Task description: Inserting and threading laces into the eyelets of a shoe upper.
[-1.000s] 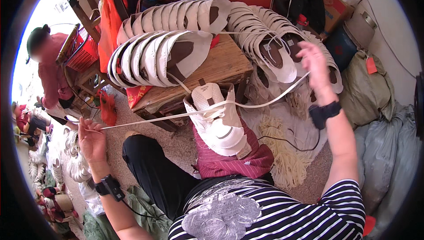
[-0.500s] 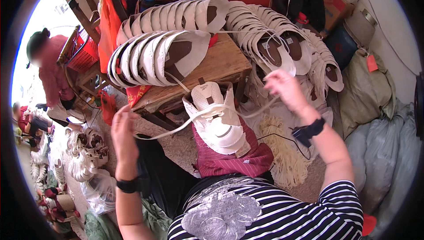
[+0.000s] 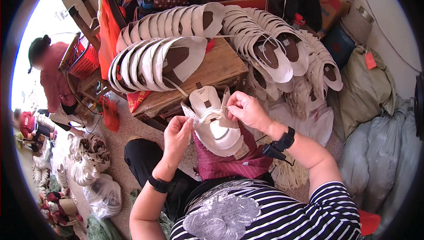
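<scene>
A white shoe upper (image 3: 221, 139) with a perforated tongue (image 3: 206, 100) rests on a maroon pinstriped cloth (image 3: 211, 164) over my lap, its toe toward me. A white shoelace (image 3: 212, 115) crosses below the tongue. My left hand (image 3: 177, 135) is closed in a pinch at the upper's left eyelet flap, on one end of the lace. At the opposite flap my right hand (image 3: 248, 111) pinches the lace's other side between thumb and forefinger. The fingers partly hide the lace ends.
A wooden bench (image 3: 223, 65) ahead carries nested rows of white shoe uppers (image 3: 150, 63). More uppers (image 3: 269, 54) hang at the right, beside stuffed sacks (image 3: 369, 87). Loose cream laces (image 3: 289, 171) lie by my right side. At the far left, another person (image 3: 53, 74) bends near a red basket (image 3: 84, 61).
Both hands have come inward and down from wide apart to the two sides of the upper. The lace, earlier in long loops out to each hand, now lies close across the upper.
</scene>
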The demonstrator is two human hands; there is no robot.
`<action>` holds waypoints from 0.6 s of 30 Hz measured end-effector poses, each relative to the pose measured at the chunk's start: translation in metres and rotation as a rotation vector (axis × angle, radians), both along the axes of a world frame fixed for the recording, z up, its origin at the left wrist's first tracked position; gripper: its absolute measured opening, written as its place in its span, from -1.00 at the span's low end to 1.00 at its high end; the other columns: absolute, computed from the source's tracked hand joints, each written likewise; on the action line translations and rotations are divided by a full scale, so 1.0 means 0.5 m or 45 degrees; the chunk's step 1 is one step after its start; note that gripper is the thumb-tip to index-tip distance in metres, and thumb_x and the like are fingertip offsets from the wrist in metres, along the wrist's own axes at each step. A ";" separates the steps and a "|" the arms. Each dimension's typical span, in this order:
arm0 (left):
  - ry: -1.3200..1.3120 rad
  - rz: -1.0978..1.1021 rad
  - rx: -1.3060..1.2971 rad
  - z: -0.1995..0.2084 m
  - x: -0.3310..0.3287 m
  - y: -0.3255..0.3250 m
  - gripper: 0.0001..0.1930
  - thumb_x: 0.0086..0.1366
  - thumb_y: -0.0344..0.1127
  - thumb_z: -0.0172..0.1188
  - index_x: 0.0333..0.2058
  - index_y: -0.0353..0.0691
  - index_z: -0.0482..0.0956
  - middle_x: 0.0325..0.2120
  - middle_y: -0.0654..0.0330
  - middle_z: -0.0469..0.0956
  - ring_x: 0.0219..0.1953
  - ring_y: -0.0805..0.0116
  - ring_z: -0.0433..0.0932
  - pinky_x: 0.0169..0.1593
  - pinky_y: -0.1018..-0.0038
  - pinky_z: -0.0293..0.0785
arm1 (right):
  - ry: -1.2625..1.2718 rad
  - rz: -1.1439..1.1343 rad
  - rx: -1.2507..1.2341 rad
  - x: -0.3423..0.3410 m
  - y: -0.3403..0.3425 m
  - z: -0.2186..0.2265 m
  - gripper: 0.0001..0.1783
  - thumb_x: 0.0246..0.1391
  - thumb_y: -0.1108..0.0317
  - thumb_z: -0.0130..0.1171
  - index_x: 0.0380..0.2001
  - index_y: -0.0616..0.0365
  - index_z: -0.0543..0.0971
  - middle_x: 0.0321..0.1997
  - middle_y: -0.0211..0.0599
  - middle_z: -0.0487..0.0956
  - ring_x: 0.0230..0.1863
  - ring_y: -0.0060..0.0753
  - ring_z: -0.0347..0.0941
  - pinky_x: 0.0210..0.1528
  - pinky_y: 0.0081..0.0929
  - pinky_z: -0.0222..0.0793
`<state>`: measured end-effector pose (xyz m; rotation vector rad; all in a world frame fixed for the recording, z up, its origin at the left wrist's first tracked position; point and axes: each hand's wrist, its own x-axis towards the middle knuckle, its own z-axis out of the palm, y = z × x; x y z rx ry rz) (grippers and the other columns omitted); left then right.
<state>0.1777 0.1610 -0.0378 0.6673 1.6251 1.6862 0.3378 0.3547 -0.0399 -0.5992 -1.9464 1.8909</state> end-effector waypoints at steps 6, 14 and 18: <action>0.063 -0.038 -0.165 -0.009 0.003 -0.006 -0.82 0.39 -0.31 0.12 -0.32 -0.33 0.52 -0.46 0.37 0.52 -0.42 0.68 0.38 -0.36 0.68 0.31 | -0.104 -0.115 1.016 -0.007 -0.014 0.036 -0.90 0.03 0.46 0.09 -0.34 0.15 0.41 -0.52 -0.22 0.55 -0.50 -0.19 0.54 -0.41 -0.30 0.46; 0.328 0.054 -0.312 -0.039 -0.026 0.012 -0.87 0.19 -0.38 0.19 -0.45 -0.34 0.53 -0.58 0.26 0.50 -0.47 0.60 0.40 -0.41 0.55 0.34 | -0.091 0.035 1.445 -0.022 -0.009 0.049 -0.73 0.01 0.48 0.11 -0.19 0.18 0.34 -0.50 -0.11 0.54 -0.38 -0.01 0.53 -0.32 -0.15 0.44; 1.062 0.175 -0.164 -0.002 -0.018 0.027 -0.88 0.03 -0.41 0.22 -0.54 -0.30 0.47 -0.58 0.08 0.47 -0.52 0.16 0.48 -0.42 0.28 0.39 | -0.211 0.134 1.552 -0.052 -0.010 0.055 -0.76 0.03 0.45 0.06 -0.20 0.21 0.34 -0.51 -0.04 0.54 -0.42 0.07 0.52 -0.37 -0.10 0.45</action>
